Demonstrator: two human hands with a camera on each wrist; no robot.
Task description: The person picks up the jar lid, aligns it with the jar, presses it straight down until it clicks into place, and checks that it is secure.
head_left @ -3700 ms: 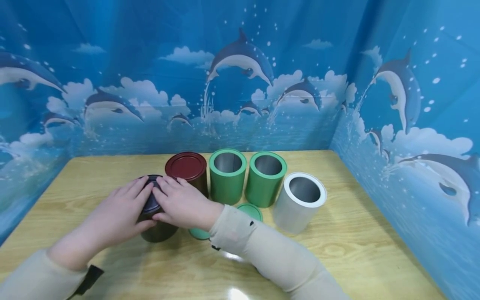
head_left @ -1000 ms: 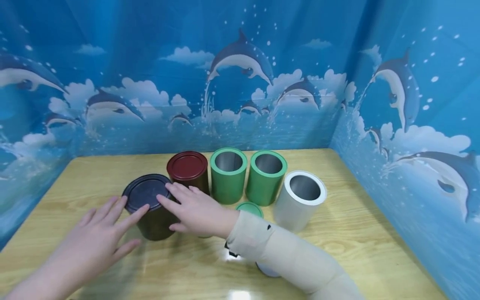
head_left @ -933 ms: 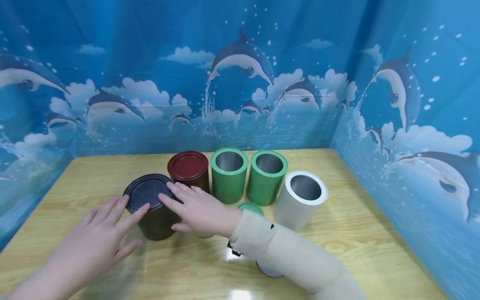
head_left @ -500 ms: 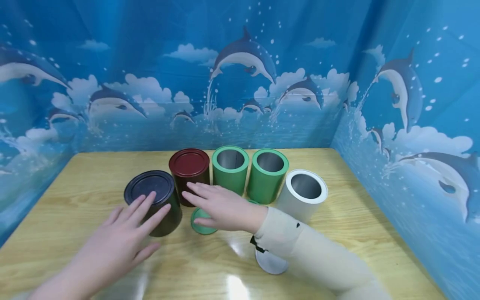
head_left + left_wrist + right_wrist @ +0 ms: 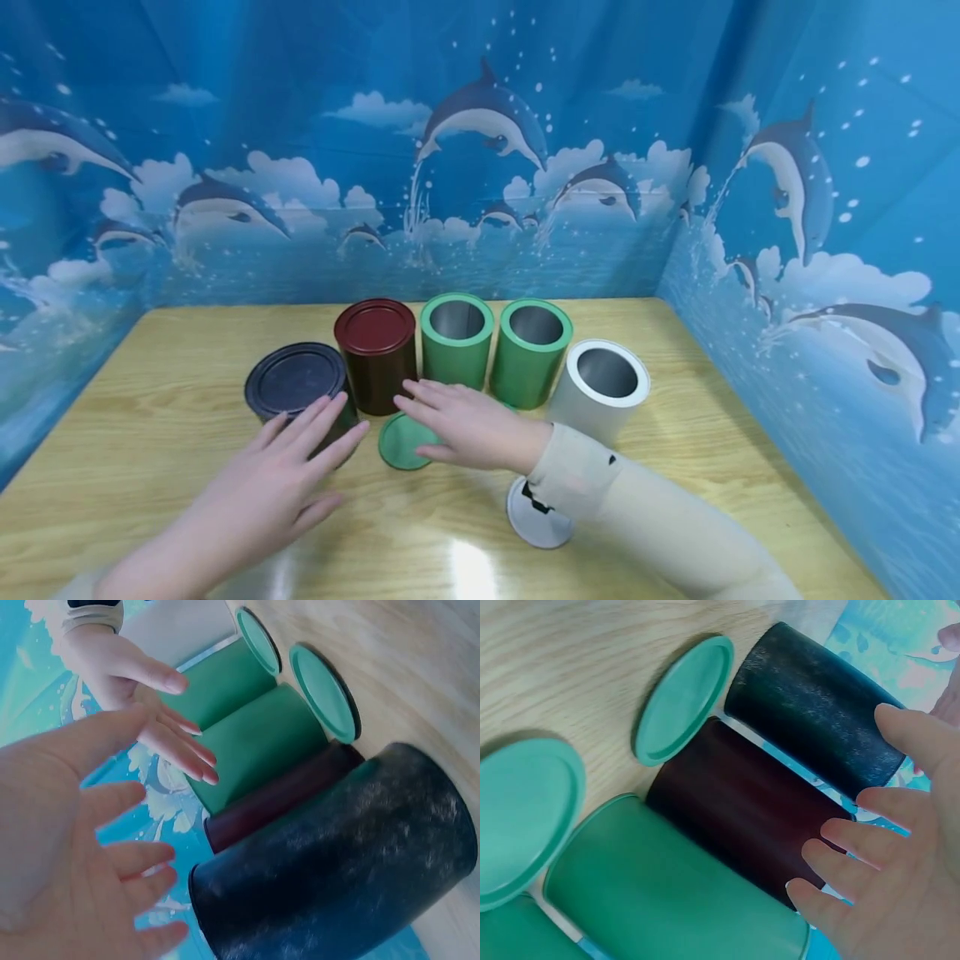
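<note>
Both hands are empty with fingers spread. My left hand (image 5: 262, 492) hovers at the near side of the black can (image 5: 296, 379), its fingertips overlapping the can's front in the head view. That can stands upright, its black lid on. Over the table, in front of the maroon can (image 5: 375, 329) and the first green can (image 5: 455, 362), is my right hand (image 5: 476, 425); it partly covers a flat green lid (image 5: 401, 442). The maroon can wears its lid. A second green lid (image 5: 525, 817) shows in the right wrist view, mostly hidden by my right hand in the head view.
Right of the first green can stand another uncovered green can (image 5: 525, 371) and an uncovered white can (image 5: 588, 417). A white lid (image 5: 540, 521) lies on the wooden table (image 5: 150, 400) beside my right sleeve. Blue dolphin-printed curtains (image 5: 300, 83) rise behind and on the right.
Both hands were on the black can's lid at first. They have come off it: the left drew back toward me, the right moved rightward, uncovering a green lid. The cans have stayed put.
</note>
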